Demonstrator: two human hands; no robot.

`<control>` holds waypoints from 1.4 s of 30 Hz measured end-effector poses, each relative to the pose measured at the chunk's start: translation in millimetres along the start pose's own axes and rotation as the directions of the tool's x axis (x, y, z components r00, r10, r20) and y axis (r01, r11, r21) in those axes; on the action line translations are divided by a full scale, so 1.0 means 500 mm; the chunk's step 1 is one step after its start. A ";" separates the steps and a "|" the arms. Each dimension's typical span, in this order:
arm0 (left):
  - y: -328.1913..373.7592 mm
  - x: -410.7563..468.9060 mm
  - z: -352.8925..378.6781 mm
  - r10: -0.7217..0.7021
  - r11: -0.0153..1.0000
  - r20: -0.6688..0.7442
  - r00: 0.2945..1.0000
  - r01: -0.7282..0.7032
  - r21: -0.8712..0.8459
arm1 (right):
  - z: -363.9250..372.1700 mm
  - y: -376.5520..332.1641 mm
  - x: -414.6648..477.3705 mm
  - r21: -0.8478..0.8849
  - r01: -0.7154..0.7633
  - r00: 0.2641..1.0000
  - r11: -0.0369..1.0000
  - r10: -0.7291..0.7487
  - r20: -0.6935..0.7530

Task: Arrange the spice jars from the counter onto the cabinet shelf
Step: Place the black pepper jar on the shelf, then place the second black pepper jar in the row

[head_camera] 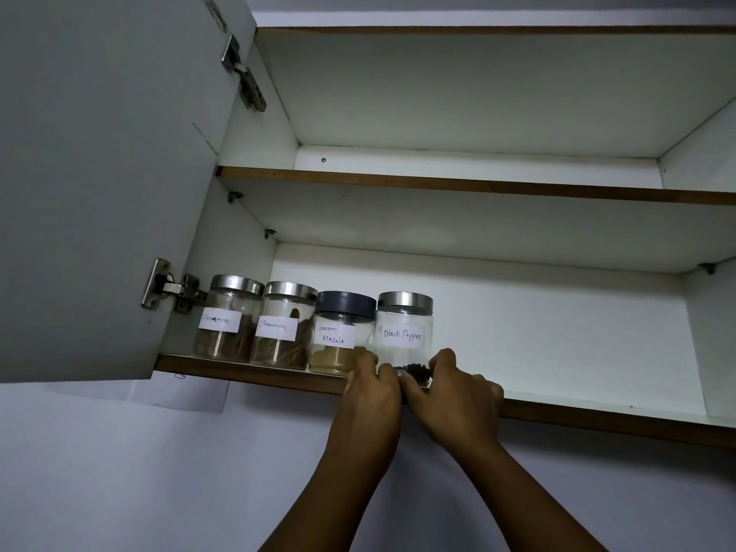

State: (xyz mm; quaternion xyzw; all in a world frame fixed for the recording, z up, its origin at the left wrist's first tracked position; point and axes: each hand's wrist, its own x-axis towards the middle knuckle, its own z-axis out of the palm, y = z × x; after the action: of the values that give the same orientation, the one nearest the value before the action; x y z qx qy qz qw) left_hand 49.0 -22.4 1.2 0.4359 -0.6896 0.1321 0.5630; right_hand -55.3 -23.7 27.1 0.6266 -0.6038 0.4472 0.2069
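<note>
The black pepper jar (404, 336) stands at the front edge of the lower shelf (255, 374), fourth in a row, just to the right of the garam masala jar (342, 332) and two cinnamon jars (227, 318) (282, 326). The left hand (372, 386) and the right hand (450, 386) both reach up to its base, fingers curled against the lower part of the glass from either side; the grip looks light, more a steadying or nudging touch than a full clasp, and how tightly they press cannot be told.

The jar looks like clear glass with a metal lid (405, 300), rigid and smooth, so probably slippery and breakable if it falls from this height. Only a thin layer of peppercorns lies at the bottom, so it is likely light and easy to tip. The best hold seems to be low on the body with both hands, as now, not by the lid, which might come loose. Sliding it back from the edge would make it safer, and the label faces forward already.
</note>
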 end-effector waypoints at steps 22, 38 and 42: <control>0.125 -0.295 0.121 0.019 0.948 0.561 0.828 -0.193 0.253 | -0.009 0.232 -0.321 -0.230 0.169 0.960 0.958 -0.107 0.259; 0.443 -0.913 0.285 0.389 0.902 0.909 0.147 -0.260 -0.344 | -0.229 0.592 -0.982 -0.511 -0.238 0.726 0.826 0.501 0.472; 0.474 -1.010 0.292 0.435 0.886 0.900 -0.014 -0.172 -0.431 | -0.259 0.629 -1.091 -0.539 -0.327 0.633 0.776 0.603 0.485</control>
State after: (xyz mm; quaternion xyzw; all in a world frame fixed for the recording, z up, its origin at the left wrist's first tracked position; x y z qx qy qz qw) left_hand -232.3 246.5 -424.2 0.1876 -0.9691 -0.1475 -0.0625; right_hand -321.4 333.4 -436.6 0.5003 -0.8583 0.1133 -0.0111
